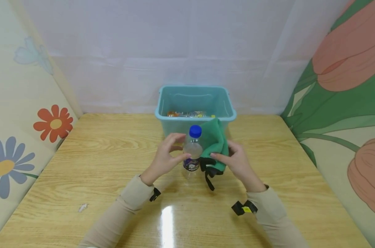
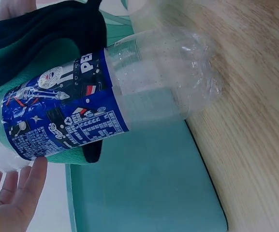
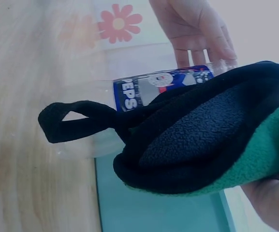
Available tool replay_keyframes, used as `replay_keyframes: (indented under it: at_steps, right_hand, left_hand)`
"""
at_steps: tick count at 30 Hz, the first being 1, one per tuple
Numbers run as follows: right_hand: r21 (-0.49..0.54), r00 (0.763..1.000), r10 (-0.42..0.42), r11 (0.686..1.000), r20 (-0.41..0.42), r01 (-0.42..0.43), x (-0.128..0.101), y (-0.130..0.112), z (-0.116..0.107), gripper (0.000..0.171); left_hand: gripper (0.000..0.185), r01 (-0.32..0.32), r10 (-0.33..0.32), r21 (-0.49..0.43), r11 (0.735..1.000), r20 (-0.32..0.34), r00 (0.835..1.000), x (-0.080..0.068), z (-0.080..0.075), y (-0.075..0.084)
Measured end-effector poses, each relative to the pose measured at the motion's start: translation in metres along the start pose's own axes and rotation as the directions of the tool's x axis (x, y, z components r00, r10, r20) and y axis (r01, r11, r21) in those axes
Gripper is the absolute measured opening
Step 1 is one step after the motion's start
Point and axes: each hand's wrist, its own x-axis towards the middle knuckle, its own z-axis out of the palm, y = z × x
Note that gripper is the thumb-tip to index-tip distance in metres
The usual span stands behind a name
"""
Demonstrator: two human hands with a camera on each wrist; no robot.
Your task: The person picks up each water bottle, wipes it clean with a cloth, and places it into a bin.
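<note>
A clear plastic bottle with a blue cap and a blue label stands upright on the wooden table. My left hand holds it from the left, with the thumb on the label and the fingers behind it. My right hand grips a green fleece cloth with a black lining, pressed against the bottle's right side. A black loop hangs from the cloth.
A teal plastic bin stands just behind the bottle, with colourful small items at its bottom. Flower-printed panels close in the left and right sides, and a white curtain the back. A small white scrap lies front left.
</note>
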Motion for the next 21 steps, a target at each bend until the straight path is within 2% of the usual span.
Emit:
replay_keyframes:
  at_steps: [6, 12, 21]
  right_hand:
    - [-0.026, 0.999, 0.016, 1.000, 0.042, -0.015, 0.002, 0.008, 0.003, 0.037]
    - [-0.115, 0.992, 0.103, 0.989, 0.070, -0.094, 0.003, 0.019, 0.006, 0.036]
    - [-0.121, 0.971, 0.206, 0.974, 0.125, -0.191, 0.001, 0.034, 0.011, 0.036]
  left_hand:
    - [0.057, 0.039, -0.039, 0.000, 0.999, 0.002, 0.999, 0.000, -0.001, 0.003]
    - [0.057, 0.070, -0.070, -0.021, 0.997, 0.004, 0.998, -0.001, -0.001, 0.005]
    - [0.056, 0.082, -0.082, -0.026, 0.996, 0.004, 0.997, -0.003, 0.000, 0.004]
